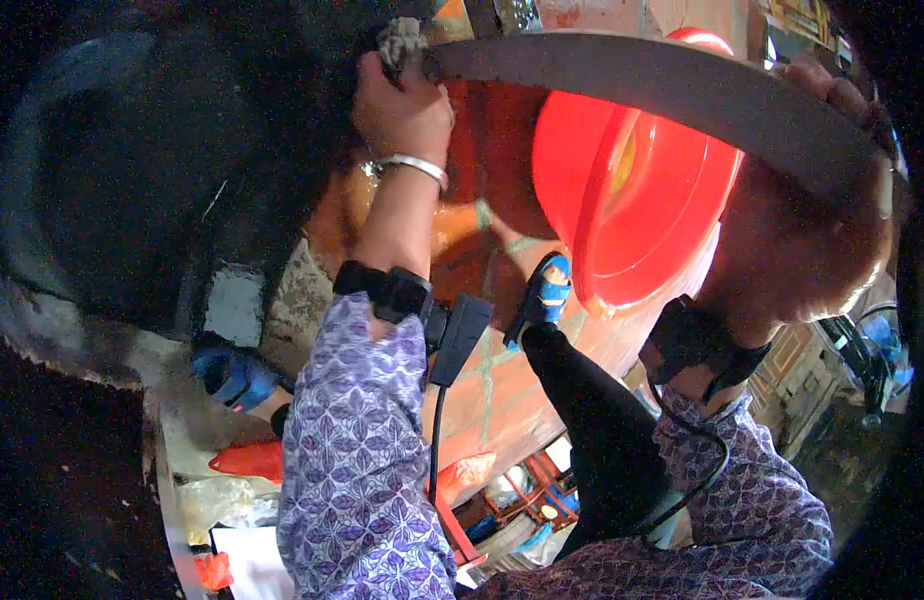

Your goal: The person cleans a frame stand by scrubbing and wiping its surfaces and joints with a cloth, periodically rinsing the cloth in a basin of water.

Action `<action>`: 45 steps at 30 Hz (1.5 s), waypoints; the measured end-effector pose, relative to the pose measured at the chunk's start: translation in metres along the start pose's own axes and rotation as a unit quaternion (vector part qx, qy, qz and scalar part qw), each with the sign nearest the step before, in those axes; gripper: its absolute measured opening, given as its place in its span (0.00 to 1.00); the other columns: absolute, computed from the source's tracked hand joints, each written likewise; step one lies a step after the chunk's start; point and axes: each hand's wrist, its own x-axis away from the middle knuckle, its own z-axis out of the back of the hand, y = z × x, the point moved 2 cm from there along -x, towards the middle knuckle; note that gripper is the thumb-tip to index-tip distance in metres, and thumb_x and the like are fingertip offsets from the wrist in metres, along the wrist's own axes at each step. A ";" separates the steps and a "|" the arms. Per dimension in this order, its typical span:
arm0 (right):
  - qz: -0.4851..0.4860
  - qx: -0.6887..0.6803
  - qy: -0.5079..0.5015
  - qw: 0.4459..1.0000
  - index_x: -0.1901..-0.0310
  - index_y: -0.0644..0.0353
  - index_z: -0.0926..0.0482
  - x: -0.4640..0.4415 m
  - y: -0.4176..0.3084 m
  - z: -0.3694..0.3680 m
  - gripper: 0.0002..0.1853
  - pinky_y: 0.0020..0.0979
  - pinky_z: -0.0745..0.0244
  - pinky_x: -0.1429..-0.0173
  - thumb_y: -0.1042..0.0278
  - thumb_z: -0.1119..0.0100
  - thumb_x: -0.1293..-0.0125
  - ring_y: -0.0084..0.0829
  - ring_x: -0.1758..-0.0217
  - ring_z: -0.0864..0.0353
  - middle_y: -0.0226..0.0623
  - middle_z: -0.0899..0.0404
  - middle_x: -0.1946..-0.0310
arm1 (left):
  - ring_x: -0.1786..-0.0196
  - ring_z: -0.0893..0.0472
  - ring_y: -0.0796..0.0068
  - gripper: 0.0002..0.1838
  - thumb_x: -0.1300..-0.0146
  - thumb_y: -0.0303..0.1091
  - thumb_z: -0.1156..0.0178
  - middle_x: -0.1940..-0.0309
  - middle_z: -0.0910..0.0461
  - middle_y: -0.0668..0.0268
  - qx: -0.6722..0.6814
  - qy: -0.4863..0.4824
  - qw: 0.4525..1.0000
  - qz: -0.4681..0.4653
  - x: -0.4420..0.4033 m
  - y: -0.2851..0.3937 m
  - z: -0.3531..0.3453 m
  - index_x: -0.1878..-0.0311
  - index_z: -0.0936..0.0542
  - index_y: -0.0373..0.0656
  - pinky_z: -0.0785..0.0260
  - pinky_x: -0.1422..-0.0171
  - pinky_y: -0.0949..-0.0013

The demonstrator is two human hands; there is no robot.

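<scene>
A long, dark, curved strip [632, 68] crosses the upper view, its kind unclear to me. My left hand [402, 105], closed at the strip's left end, grips a crumpled grey cloth [402, 42]. Whether its fingers also pinch the strip I cannot tell. Very near the camera, my right hand [807, 225] is closed around the strip's right end, with fingertips showing over the upper edge. Beyond and below the strip, tilted red plastic basins [572, 165] appear close together, with something yellow showing inside.
At left is a large dark, rounded shape [112, 190], poorly lit. My feet wear blue sandals [547, 295] over reddish tiles [482, 400]. Plastic bags [227, 500] and a red rack [527, 490] lie lower down. A cable [437, 440] runs along my left sleeve.
</scene>
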 end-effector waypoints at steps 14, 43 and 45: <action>0.041 0.039 -0.140 0.988 0.47 0.64 0.30 0.000 0.000 -0.007 0.18 0.49 0.39 0.35 0.69 0.50 0.38 0.48 0.45 0.31 0.47 0.27 0.53 | 0.55 0.22 0.46 0.15 0.40 0.37 0.45 0.59 0.21 0.50 0.025 0.023 0.999 -0.006 0.003 0.012 -0.011 0.52 0.28 0.41 0.31 0.51 0.55; 0.197 0.131 -0.203 0.950 0.44 0.65 0.33 0.023 -0.010 -0.052 0.29 0.36 0.30 0.45 0.52 0.42 0.42 0.34 0.52 0.26 0.38 0.26 0.56 | 0.69 0.22 0.71 0.10 0.39 0.28 0.45 0.66 0.21 0.63 0.279 -0.114 0.941 -0.152 0.079 0.104 0.018 0.55 0.28 0.40 0.29 0.65 0.67; 0.232 0.131 -0.125 0.956 0.46 0.65 0.31 0.020 0.002 -0.043 0.24 0.37 0.29 0.46 0.56 0.46 0.37 0.34 0.52 0.26 0.39 0.26 0.56 | 0.67 0.20 0.60 0.09 0.40 0.30 0.44 0.66 0.20 0.58 0.073 -0.083 0.961 -0.255 0.071 0.081 0.022 0.57 0.26 0.41 0.29 0.61 0.62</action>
